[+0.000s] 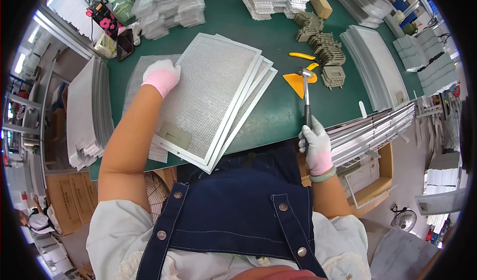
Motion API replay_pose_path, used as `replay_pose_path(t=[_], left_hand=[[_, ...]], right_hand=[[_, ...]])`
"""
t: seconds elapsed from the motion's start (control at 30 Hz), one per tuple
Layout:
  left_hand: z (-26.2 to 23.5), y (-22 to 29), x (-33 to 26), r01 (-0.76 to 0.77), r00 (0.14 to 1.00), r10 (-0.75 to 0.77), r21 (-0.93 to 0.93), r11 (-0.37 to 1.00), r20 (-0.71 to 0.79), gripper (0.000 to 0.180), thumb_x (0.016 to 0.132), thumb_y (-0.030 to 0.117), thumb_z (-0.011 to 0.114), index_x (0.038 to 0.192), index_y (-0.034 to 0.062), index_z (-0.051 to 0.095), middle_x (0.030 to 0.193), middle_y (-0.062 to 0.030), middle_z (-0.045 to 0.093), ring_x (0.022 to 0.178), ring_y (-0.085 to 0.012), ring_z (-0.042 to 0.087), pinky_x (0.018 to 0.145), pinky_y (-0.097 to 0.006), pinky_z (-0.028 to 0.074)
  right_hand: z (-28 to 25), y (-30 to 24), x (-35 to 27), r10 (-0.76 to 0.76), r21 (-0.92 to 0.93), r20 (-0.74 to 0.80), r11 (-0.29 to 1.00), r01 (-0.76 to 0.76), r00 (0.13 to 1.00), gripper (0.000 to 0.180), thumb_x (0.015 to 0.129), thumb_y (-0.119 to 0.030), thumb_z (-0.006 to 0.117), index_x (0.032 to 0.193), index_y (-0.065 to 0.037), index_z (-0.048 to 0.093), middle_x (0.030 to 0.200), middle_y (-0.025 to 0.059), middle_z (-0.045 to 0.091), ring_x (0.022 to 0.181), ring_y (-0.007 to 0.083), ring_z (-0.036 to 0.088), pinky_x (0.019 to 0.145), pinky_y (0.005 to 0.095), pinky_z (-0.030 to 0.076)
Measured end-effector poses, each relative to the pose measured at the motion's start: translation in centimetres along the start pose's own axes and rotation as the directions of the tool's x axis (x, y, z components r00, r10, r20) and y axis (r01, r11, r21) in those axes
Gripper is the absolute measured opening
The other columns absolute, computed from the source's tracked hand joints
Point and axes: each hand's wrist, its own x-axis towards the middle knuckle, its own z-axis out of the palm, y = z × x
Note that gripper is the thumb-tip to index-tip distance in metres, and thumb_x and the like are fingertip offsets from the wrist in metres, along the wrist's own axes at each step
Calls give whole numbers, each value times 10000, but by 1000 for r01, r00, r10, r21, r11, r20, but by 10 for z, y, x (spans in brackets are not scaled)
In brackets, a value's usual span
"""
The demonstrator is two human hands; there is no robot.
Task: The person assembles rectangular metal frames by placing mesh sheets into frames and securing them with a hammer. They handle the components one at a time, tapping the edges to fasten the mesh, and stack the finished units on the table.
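Note:
My left hand (162,76), in a white and pink glove, is closed at the left edge of a white-framed mesh panel (213,81); its fingertips are partly hidden. Two similar panels lie fanned out beneath it. A beige plastic plate (175,135) sits at the panel's near left corner. My right hand (316,146), gloved likewise, grips a hammer (306,98) by its dark handle near the table's front edge. The hammer's metal head lies over an orange-yellow triangular piece (296,83). Just beyond is a yellow-handled tool (303,56), its kind unclear.
Several stacked beige plastic parts (328,51) stand right of the hammer. Mesh sheets (89,111) are piled at the left, framed panels (377,64) at the right. Silvery mesh stacks (169,6) line the far side of the green table (248,31). A phone (125,44) rests far left.

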Motion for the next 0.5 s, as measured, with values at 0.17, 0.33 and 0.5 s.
replay_pose_path(t=[0.17,0.33,0.5], left_hand=[[18,-11,9,-51,998,60,-271,961,25,399,1014,354,480,1076,6,664,1063,-241,693,1033,-417,650,927,-478,495],[-12,-6,-22,-168,945,25,-417,893,-326,353,1034,325,474,1093,9,621,987,-256,682,969,-446,641,853,-517,487],[-60,-5,-70,-371,790,47,-415,831,-612,305,1049,283,470,1107,11,595,935,-250,658,893,-450,632,776,-496,492]], right_hand=[[11,1,22,-62,-33,44,997,63,997,474,986,-88,555,1436,27,458,790,21,575,551,59,515,478,201,438],[9,-15,43,-132,-130,-53,984,125,990,468,983,-98,544,1423,44,470,811,23,581,559,52,514,487,195,439],[9,-22,31,-191,-29,-39,981,190,981,456,998,-113,560,1419,36,469,805,17,565,545,51,499,480,192,425]])
